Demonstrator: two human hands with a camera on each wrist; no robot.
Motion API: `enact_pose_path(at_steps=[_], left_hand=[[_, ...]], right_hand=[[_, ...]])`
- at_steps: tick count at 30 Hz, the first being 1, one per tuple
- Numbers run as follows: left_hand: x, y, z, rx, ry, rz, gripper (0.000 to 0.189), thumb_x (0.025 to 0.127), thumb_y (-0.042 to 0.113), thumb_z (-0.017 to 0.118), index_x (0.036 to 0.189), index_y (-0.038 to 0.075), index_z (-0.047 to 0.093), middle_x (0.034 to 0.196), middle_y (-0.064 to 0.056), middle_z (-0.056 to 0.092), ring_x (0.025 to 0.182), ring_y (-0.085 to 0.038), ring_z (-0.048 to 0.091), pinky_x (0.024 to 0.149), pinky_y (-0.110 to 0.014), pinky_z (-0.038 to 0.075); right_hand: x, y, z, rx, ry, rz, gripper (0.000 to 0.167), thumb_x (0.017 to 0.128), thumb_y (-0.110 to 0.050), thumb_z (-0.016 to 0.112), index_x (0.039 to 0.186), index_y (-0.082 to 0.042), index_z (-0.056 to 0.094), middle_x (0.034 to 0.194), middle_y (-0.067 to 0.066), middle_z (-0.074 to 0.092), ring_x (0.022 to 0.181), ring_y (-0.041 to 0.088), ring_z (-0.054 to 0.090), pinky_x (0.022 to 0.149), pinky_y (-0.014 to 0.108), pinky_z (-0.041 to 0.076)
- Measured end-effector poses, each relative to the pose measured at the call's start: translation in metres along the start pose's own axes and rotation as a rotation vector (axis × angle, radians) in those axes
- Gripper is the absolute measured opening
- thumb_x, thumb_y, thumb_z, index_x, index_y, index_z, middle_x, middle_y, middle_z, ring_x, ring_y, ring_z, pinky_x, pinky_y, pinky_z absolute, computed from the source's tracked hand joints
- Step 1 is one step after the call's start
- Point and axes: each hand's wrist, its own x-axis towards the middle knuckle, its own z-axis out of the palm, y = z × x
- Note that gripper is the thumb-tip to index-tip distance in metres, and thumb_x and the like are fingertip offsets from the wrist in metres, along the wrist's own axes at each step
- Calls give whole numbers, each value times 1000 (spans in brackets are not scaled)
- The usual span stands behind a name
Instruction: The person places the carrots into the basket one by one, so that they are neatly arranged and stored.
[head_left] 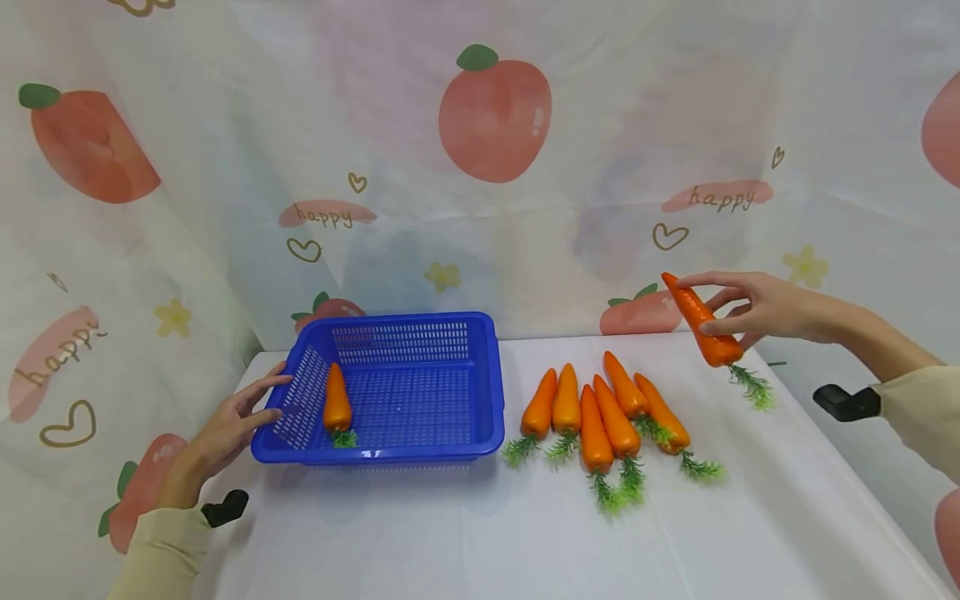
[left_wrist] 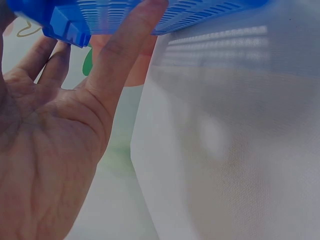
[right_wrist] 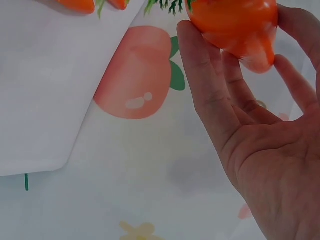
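In the head view a blue plastic basket (head_left: 405, 454) stands at the left of the white table. My left hand (head_left: 225, 429) holds its left rim, thumb and fingertips over the edge; in the left wrist view the thumb (left_wrist: 122, 50) overlaps the slotted wall. One orange carrot (head_left: 337, 400) with a green top lies inside, near the left wall. At the far right my right hand (head_left: 757, 307) grips another carrot (head_left: 699, 321) above the table, tip up and leafy end down. Its fingers (right_wrist: 207, 80) and thumb surround the carrot in the right wrist view.
Several carrots (head_left: 596, 429) lie side by side on the table right of the basket, leafy ends toward me. A printed cloth (head_left: 495, 267) hangs behind the white table (head_left: 465, 533) and down its sides.
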Motion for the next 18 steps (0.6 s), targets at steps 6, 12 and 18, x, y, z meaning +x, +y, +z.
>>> enact_pose_path(at_steps=[6,12,18], left_hand=[[-1,0,1,12,11,2,62,104,17,60,161,15,34,174,5,2,151,-53,9,90,-33,59],[-1,-1,0,16,14,6,62,104,17,60,161,15,34,174,5,2,151,-53,9,90,-33,59],[0,-1,1,3,7,0,61,105,15,58,161,14,34,174,4,2,150,-52,9,90,-31,59]], right_hand=[[11,-7,2,-17,11,-18,76,96,-24,75,160,-21,34,135,27,55,104,34,69,71,42,63],[29,-22,8,-2,-19,-42,75,95,-25,75,159,-19,36,139,28,53,100,31,70,72,43,63],[49,-41,15,23,-76,-50,76,96,-23,74,161,-18,34,132,27,58,98,31,70,73,45,63]])
